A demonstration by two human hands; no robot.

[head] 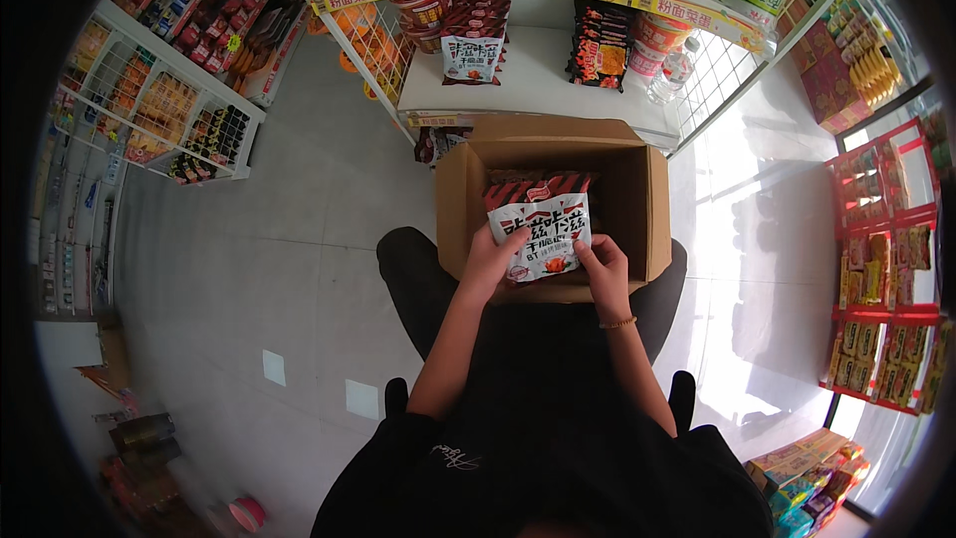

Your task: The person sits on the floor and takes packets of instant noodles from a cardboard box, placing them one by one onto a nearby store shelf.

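Observation:
Between my hands is a red-and-white packet of dry crispy noodles, its printed front facing up. My left hand grips its left side with the thumb on the front. On the right edge, my right hand pinches it near the lower corner. The packet is over an open cardboard box that rests at my lap with its flaps spread. What lies deeper in the box is mostly hidden by the packet and shadow.
Ahead, a white shelf bears a row of matching packets, a row of black noodle packets, cup noodles and a water bottle. Wire side panels flank it. A red rack stands right, a wire basket stand left.

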